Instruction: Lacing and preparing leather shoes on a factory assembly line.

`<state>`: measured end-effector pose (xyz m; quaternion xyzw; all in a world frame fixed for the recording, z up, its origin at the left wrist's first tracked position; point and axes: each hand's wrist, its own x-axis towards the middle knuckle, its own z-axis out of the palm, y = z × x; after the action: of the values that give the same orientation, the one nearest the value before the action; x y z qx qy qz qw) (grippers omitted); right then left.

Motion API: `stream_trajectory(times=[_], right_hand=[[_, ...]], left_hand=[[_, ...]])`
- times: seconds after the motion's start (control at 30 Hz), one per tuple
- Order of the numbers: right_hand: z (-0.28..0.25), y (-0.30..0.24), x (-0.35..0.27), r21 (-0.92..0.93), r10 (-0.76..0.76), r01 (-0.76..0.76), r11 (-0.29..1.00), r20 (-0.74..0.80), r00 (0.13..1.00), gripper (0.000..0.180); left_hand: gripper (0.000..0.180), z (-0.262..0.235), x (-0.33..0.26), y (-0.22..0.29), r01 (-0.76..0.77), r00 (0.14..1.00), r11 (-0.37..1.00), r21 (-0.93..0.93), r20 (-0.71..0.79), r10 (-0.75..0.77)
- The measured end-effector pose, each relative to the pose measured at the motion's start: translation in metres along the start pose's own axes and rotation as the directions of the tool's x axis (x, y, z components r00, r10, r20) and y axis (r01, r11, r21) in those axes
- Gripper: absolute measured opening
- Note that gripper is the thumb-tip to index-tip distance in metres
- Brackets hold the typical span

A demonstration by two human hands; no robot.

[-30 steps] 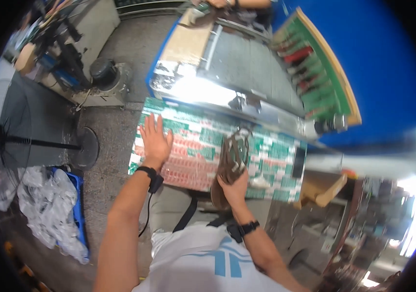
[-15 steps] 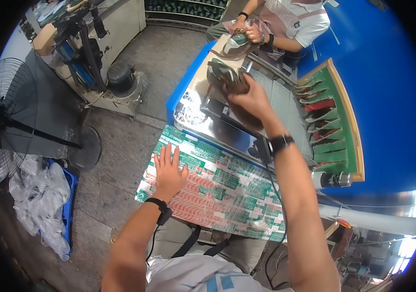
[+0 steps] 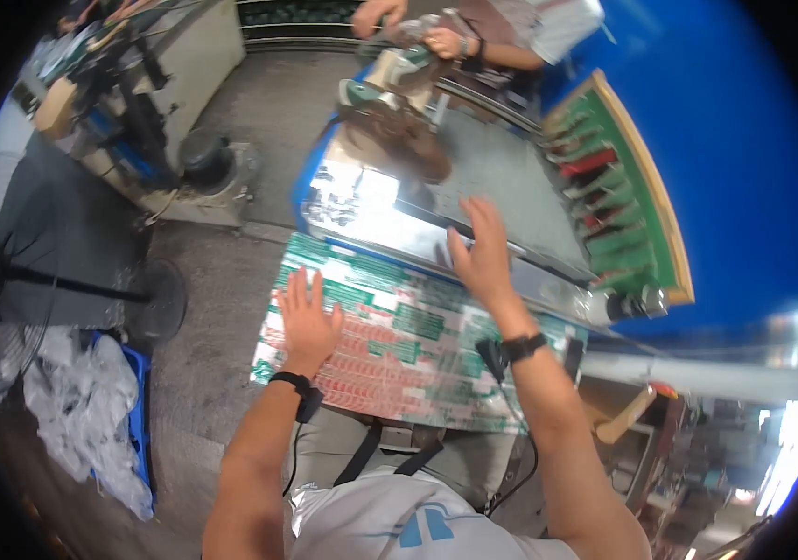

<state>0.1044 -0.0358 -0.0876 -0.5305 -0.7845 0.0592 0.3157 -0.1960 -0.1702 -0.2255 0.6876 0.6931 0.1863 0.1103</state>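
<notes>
Now that my right hand (image 3: pixel 479 254) has let go of the brownish bundle (image 3: pixel 397 140) it carried half a second ago, that bundle lies blurred at the far end of the metal-topped table (image 3: pixel 502 191), near a co-worker's hands (image 3: pixel 443 39) at the top edge. My right hand hovers empty above the table's near rim, fingers spread wide and holding nothing. I read this as the hand-over being finished and my arm drawing back. My left hand (image 3: pixel 306 317) has stayed pressed flat on the printed sheet (image 3: pixel 399 345), fingers splayed, gripping nothing.

That sheet covers the work surface in front of me: a rectangle tiled with small label-like blocks, green and white along the far side, red and white nearer my body. To the right of the table stands a green rack (image 3: pixel 618 201) with a wooden rim, carrying rows of red and dark pieces against a blue wall (image 3: pixel 735 121). Crumpled white plastic bags (image 3: pixel 82 411) lie on the floor at my left
</notes>
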Motion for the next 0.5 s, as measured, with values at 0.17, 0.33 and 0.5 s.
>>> stream_trajectory(times=[0.17,0.33,0.5], right_hand=[[-0.063,-0.010,-0.215,-0.211,0.246,-0.248,0.945,-0.040,0.969,0.053],[-0.066,-0.022,-0.369,-0.274,0.491,-0.487,0.829,-0.058,0.869,0.059],[-0.034,0.009,-0.386,-0.218,0.554,-0.563,0.797,-0.108,0.826,0.062]], left_hand=[[0.074,-0.003,0.007,0.003,0.039,0.998,0.998,0.051,0.047,-0.042],[0.072,0.007,0.014,-0.001,-0.031,0.999,0.996,0.078,-0.022,0.033],[0.076,-0.006,-0.006,-0.018,-0.050,0.993,0.998,0.045,-0.104,0.055]])
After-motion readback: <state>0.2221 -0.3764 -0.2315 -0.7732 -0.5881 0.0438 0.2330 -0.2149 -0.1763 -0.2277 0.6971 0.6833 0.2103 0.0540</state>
